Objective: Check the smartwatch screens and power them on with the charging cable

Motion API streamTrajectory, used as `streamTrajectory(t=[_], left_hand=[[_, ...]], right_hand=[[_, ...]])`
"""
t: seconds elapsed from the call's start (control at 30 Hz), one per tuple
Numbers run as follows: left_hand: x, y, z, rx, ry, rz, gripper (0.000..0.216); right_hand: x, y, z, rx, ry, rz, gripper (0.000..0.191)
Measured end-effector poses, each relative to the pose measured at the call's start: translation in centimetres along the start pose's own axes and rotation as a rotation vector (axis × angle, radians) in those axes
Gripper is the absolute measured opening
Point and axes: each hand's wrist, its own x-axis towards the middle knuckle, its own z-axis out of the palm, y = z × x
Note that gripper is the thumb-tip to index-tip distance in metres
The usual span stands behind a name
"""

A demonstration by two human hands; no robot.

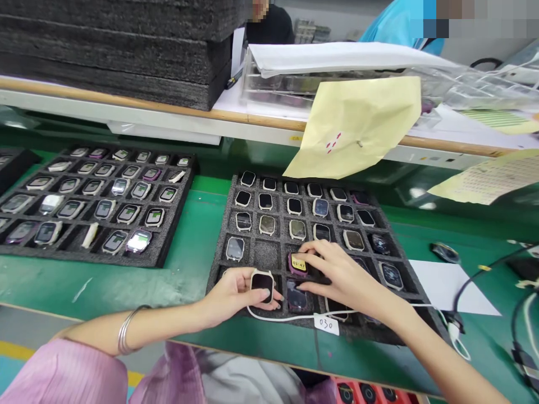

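Note:
My left hand (240, 294) holds a smartwatch case (262, 287) with a pale frame and dark screen, thumb on its front. A white cable (286, 318) with a "030" paper tag (326, 324) runs from beneath that watch toward the right. My right hand (326, 266) reaches over the black foam tray (266, 255), fingers apart. Its fingertips touch or hover at a purple smartwatch (298, 264) whose lit yellow screen reads 01:47. The right thumb lies over a dark-screened watch (297, 296) in the slot nearer me. Strapless watches fill many other slots.
Left of me lies another foam tray (168, 247) of watches. A loose watch (445, 252), white paper (458, 286) and dark cables (475, 275) lie at right. A shelf (252, 124) crosses behind, with stacked black foam (126, 50) and a hanging yellow sheet (357, 129).

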Motion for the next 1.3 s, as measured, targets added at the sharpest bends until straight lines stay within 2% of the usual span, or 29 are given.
streamTrajectory(t=[0.1,0.17,0.37,0.47,0.57,0.6,0.77,0.87,0.93,1.03,1.07,1.2,1.23,1.3], left_hand=[[-0.1,0.1,0.1,0.02,0.025,-0.017,0.032],[0.0,0.2,0.3,0.027,0.047,-0.023,0.033],[0.0,0.1,0.6,0.028,0.08,-0.024,0.032],[-0.2,0.0,0.6,0.024,0.07,-0.022,0.029],[-0.5,0.3,0.7,0.011,0.028,-0.037,0.023],[-0.7,0.5,0.8,0.009,0.011,-0.046,0.022],[-1.5,1.5,1.2,0.041,-0.057,-0.105,0.023],[-1.6,1.5,1.2,0.065,-0.052,-0.115,0.023],[-1.4,1.2,1.1,0.084,-0.027,-0.128,0.022],[-1.0,0.4,1.0,0.109,0.015,-0.13,0.025],[-0.8,0.2,1.0,0.109,0.025,-0.119,0.027],[-0.7,-0.3,0.8,0.135,0.045,-0.052,0.033],[-0.7,-0.4,0.8,0.177,0.056,-0.026,0.031],[-0.9,-0.5,0.7,0.277,0.072,0.025,0.027]], right_hand=[[-0.8,1.6,0.7,-0.081,0.047,0.079,0.033],[-1.0,1.5,1.3,-0.084,0.087,0.125,0.031],[-2.2,-2.0,2.0,0.051,0.155,0.123,0.015],[-3.5,-3.9,2.2,0.116,0.1,0.062,0.023],[-4.8,-5.1,2.2,0.04,0.023,0.0,0.021],[-5.2,-5.4,2.1,0.01,0.02,-0.02,0.018],[-6.8,-7.2,0.9,0.016,0.055,-0.074,0.027],[-7.3,-8.4,0.3,0.085,-0.102,-0.069,0.024],[-7.0,-8.7,0.1,0.102,-0.158,-0.051,0.022],[-5.4,-8.0,0.4,0.066,-0.049,-0.013,0.017],[-4.7,-7.7,0.7,0.06,0.003,-0.003,0.02],[-1.2,-7.2,2.2,0.058,0.135,-0.009,0.055],[-0.3,-7.4,2.6,0.041,0.152,-0.022,0.054],[1.1,-7.7,3.0,0.012,0.151,-0.053,0.042]])
